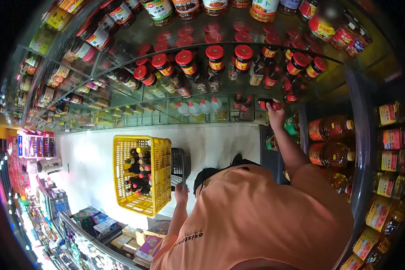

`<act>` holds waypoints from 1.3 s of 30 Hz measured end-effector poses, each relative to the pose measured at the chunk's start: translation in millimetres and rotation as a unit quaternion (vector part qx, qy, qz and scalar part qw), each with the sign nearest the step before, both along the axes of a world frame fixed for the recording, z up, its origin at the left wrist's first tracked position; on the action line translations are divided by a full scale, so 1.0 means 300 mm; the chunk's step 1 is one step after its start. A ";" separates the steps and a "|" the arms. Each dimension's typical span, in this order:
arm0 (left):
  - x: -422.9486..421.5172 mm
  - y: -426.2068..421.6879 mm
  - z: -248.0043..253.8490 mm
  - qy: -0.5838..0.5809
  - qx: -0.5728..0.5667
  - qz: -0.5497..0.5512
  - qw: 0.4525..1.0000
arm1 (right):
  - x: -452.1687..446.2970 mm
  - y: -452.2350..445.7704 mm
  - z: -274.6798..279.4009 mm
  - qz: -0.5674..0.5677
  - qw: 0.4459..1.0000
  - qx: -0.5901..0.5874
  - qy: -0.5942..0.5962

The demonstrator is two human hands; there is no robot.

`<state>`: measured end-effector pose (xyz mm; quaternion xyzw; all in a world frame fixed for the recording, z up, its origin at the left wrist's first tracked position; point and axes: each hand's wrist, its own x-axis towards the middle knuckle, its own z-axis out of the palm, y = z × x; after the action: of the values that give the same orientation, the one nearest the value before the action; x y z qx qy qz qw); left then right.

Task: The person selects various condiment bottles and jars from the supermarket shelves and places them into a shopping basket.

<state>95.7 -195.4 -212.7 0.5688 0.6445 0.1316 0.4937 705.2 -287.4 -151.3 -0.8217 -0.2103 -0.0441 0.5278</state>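
Observation:
At the lowest shelf, my right hand [275, 108] is closed round a small dark bottle [263, 104] with red on it, partly covered by my fingers. Two red-capped bottles [241, 102] stand just left of it. My left hand [181, 192] is low, beside a black basket [178, 164]; its fingers look closed near something dark that I cannot make out. Left of that hand, a yellow plastic basket [155, 175] holds several dark bottles [139, 168] with red, yellow and dark caps.
Glass shelves [166, 51] carry rows of red-lidded jars [215, 53] ahead of me. Big oil bottles [330, 129] line the rack on the right. Boxes [105, 225] lie at lower left. Pale floor tiles [90, 155] run beneath the baskets.

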 end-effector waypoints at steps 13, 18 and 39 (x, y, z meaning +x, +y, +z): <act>-0.399 -0.376 -0.080 0.133 -0.139 0.017 0.981 | 0.398 0.113 -0.254 -0.035 0.998 -0.010 -0.044; -0.246 -0.302 0.002 0.069 -0.131 0.143 0.979 | 0.469 0.136 -0.254 -0.038 0.997 -0.060 0.018; -0.342 -0.167 -0.004 0.110 -0.083 0.066 0.988 | 0.731 0.197 -0.420 0.105 0.970 0.018 0.221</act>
<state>-6.8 -245.6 -214.0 0.4927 0.7402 0.0465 0.4552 924.6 -228.3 -277.3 -0.7747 -0.1731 0.1902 0.5777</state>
